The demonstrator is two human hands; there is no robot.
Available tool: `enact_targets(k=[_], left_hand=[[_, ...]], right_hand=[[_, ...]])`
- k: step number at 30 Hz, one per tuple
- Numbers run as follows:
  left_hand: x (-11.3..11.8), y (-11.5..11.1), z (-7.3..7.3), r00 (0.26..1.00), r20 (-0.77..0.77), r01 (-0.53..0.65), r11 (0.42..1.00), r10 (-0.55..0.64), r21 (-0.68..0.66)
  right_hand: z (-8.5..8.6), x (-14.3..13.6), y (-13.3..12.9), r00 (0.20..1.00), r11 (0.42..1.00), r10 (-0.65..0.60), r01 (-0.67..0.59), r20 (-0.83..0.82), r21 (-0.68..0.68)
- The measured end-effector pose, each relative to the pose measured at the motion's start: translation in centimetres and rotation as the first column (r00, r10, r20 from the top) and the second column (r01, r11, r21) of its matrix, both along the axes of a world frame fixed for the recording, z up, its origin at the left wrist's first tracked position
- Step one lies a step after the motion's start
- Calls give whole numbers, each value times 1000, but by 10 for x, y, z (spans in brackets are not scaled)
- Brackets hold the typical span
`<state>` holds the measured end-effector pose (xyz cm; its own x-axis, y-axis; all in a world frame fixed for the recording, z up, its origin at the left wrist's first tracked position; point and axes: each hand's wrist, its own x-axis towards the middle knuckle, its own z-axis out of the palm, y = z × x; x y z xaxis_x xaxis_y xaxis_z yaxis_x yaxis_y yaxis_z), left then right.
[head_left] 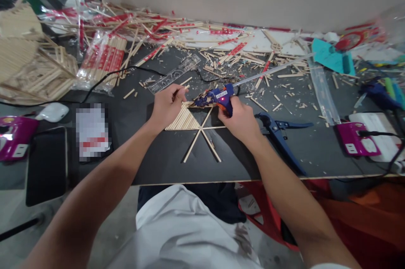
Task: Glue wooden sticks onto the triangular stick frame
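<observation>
A spoked frame of thin wooden sticks point(201, 128) lies flat near the table's front edge, with one wedge at its upper left filled by side-by-side sticks point(182, 119). My right hand point(241, 120) is wrapped round the handle of a blue glue gun point(221, 95), which has a red light lit. The gun's nozzle points left, over the upper side of the frame. Just above the filled wedge is my left hand point(169, 103), its fingers pinched together on a short wooden stick point(187, 86).
Blue cutters point(280, 134) lie right of my right hand. Behind are a clear ruler point(175, 73), scattered sticks, bagged sticks point(103, 58) and a black cable. A phone point(47, 165) is at left, magenta power sockets point(357, 139) at right.
</observation>
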<state>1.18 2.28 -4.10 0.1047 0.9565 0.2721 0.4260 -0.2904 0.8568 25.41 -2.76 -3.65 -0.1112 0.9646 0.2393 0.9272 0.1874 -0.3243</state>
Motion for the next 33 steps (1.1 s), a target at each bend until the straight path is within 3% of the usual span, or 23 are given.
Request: enact_targets(k=[11,33], left_hand=[[2,-2,5,1000,-15,-4,1000,4,-24],[0,0,-3,999,-45,7,1000,-6,15]], right_hand=[[3,-1,-2,1000,999,17,-16,16,-33],[-1,-1,-5,999,999,35,-35,2,12]])
